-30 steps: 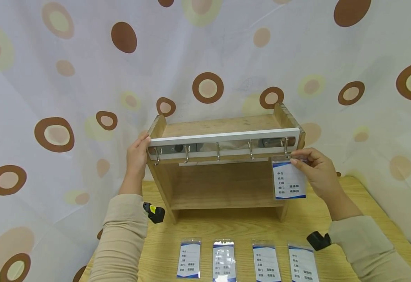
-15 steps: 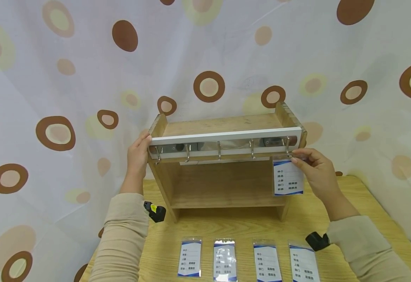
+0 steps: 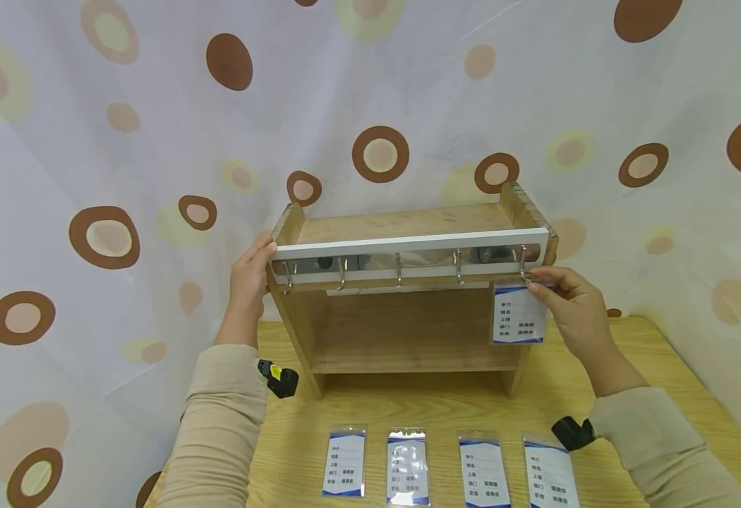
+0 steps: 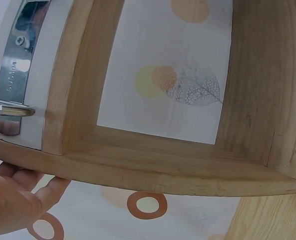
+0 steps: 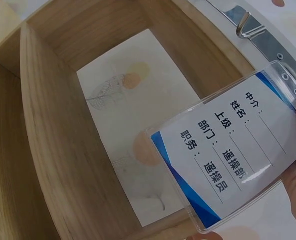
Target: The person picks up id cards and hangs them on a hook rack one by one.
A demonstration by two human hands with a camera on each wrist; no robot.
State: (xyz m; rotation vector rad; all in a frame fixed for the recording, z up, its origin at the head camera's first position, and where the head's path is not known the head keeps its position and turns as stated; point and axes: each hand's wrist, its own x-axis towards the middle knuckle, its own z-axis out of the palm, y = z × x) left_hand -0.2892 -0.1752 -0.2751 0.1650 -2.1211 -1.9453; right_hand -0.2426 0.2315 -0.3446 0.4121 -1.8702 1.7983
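At the upper left corner of a wooden shelf (image 3: 411, 331), my left hand (image 3: 248, 279) grips the side panel; the left wrist view shows its fingers against the panel's outer face. My right hand (image 3: 570, 303) pinches the top edge of a clear-sleeved ID badge (image 3: 519, 314) between thumb and fingers. This badge hangs face forward at the rightmost hook (image 3: 523, 261) of the hook rail (image 3: 370, 248). Close up in the right wrist view, the badge (image 5: 227, 155) has its slotted top edge beside a metal hook; whether the hook passes through the slot is hidden by the fingers.
Several more ID badges lie in a row on the wooden table (image 3: 370, 409) before the shelf, the leftmost badge (image 3: 344, 466) and rightmost badge (image 3: 550, 474) among them. Other hooks along the rail hold nothing. Behind the shelf hangs a spotted curtain (image 3: 320, 85).
The badge in my right hand has risen slightly and its top has come closer to the rightmost hook. My left hand stays at the shelf's corner. The head view has shifted a little.
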